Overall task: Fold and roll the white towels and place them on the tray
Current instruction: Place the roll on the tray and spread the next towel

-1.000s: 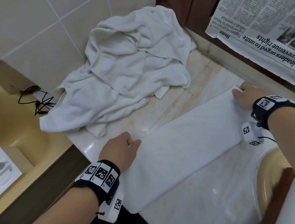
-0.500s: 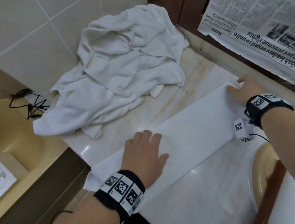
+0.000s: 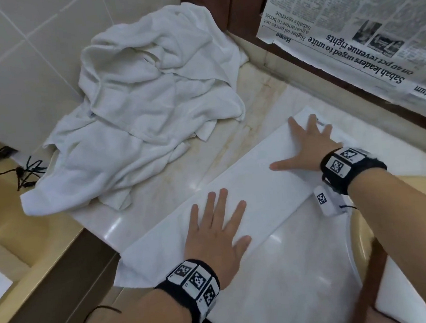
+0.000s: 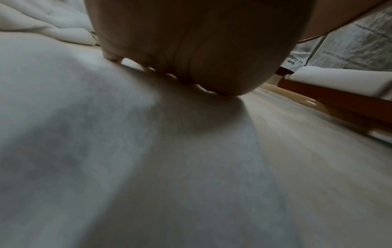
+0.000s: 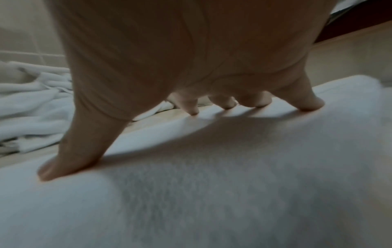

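Now that your left hand (image 3: 216, 231) and right hand (image 3: 308, 145) have flattened, fingers spread, onto the folded towel (image 3: 258, 196) beside the crumpled pile (image 3: 150, 110), rolling comes next.

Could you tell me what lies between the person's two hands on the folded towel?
Only bare folded towel: the head view shows nothing between the left hand and right hand.

I'm wearing black wristbands (image 3: 189, 285) covered in white square marker tags on both bare forearms, and a little white tagged camera pod (image 3: 324, 200) is hanging under my right wrist, thin black cable trailing.
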### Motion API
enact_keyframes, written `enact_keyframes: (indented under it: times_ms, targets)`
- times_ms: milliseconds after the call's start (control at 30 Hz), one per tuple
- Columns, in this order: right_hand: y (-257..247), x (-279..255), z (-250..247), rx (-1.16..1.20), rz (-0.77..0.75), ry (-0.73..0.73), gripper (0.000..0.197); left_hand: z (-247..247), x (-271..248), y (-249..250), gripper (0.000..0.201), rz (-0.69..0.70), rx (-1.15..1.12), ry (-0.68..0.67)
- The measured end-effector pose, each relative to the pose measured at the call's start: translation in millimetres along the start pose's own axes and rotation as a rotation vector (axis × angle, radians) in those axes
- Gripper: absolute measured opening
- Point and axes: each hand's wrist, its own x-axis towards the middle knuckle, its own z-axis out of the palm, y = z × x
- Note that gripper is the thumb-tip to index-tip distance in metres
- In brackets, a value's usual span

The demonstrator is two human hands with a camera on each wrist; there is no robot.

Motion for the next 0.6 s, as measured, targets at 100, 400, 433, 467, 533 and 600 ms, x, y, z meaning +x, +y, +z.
enact_keyframes:
  times_ms: [100,400,433,467,533,600]
  targets:
    - [0.1,14.3,-13.6,-0.011,-0.012,-0.024,0.149,-1.7,4.2,4.0,0.071,0.004,0.0,-0.013]
    - [-40.5,-44.5,13.0,0.043,-0.097,-0.038,0.133,-7.6,8.7,-5.4,0.083,0.029,-0.033,0.014]
    - [-44.5,-49.2,22.1,0.024,-0.114,-0.067,0.129,-9.5,8.8,-8.9,0.087,0.03,-0.048,0.019]
    - [-45.5,-51.0,29.5,0.004,-0.127,-0.084,0.127,-10.6,7.6,-13.6,0.091,0.033,-0.056,0.016]
    - [-41.6,-45.5,33.7,-0.003,-0.142,-0.083,0.125,-10.7,2.9,-25.0,0.094,0.046,-0.034,0.001]
    - [-34.1,-32.0,25.4,0.001,-0.146,-0.078,0.124,-7.8,-4.3,-37.1,0.095,0.064,-0.001,-0.018]
